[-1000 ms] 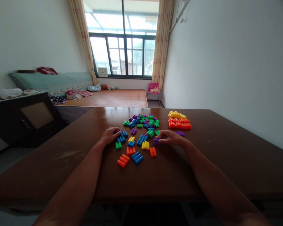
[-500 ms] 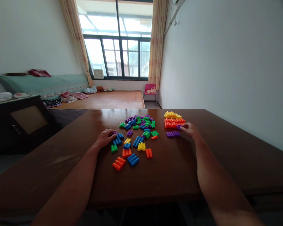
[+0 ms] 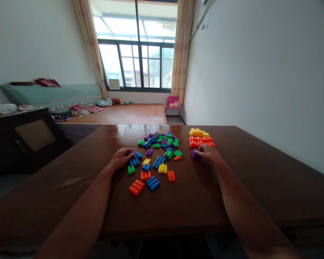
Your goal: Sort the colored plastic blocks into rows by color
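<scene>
On the brown table, my right hand (image 3: 209, 154) is closed at the purple pieces (image 3: 194, 153), its fingers pinching there and covering most of them. Just beyond lie rows of orange pieces (image 3: 201, 141) and yellow pieces (image 3: 198, 132). My left hand (image 3: 122, 157) rests with curled fingers over a purple piece (image 3: 131, 152), beside blue pieces (image 3: 135, 162) and a green pair (image 3: 131, 169). Between the hands are mixed blue, yellow, green and orange pieces, with a loose green, purple and blue heap behind.
The table (image 3: 189, 208) spans the foreground. Nearest its front edge lie orange pieces (image 3: 136, 187) and blue pieces (image 3: 152, 183). Behind the table are a bed (image 3: 140, 112), a pink chair (image 3: 173, 101) and a dark cabinet (image 3: 18, 135) at left.
My right hand has moved left and slightly nearer, from the right end of the purple row onto it. My left hand has stayed in place. The view has shifted slightly.
</scene>
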`<state>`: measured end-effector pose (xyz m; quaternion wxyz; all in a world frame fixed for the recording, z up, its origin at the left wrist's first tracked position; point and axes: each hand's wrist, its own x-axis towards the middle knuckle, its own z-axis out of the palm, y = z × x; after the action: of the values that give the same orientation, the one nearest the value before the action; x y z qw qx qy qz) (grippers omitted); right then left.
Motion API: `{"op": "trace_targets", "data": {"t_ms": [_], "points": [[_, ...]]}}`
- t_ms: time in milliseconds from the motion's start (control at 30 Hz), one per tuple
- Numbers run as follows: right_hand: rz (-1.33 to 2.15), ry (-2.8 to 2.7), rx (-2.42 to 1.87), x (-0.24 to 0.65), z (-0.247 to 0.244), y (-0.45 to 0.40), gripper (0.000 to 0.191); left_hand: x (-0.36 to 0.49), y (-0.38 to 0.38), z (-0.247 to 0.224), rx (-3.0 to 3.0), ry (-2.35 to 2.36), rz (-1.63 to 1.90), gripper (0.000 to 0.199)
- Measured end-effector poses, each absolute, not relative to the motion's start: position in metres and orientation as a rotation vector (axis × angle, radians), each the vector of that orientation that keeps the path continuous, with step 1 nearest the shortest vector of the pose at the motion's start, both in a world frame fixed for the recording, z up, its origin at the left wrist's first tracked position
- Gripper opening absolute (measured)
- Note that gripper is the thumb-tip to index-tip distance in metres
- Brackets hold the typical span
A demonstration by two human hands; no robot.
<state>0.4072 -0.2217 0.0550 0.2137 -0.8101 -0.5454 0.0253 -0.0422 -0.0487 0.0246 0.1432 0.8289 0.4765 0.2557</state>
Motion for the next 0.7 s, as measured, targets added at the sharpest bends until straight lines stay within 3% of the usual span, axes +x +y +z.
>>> {"op": "trace_targets", "data": {"t_ms": [367,467,533,700], "points": [[0.143,-1.549,-2.249,0.418,0.065,-0.226,0.049,-0.042,-0.05,0.025,2.385,1.371,0.727,0.055],[0.107,-1.725,-2.037,0.423,0.058,-0.22,0.043,-0.042,-0.051,0.026,2.389,1.368,0.732,0.055],[0.056,-1.848,-1.961,0.424,0.05,-0.216,0.05,-0.041,-0.05,0.026,2.398,1.366,0.736,0.054],[0.005,-1.883,-2.05,0.424,0.032,-0.21,0.054,-0.041,-0.052,0.028,2.413,1.38,0.73,0.054]]}}
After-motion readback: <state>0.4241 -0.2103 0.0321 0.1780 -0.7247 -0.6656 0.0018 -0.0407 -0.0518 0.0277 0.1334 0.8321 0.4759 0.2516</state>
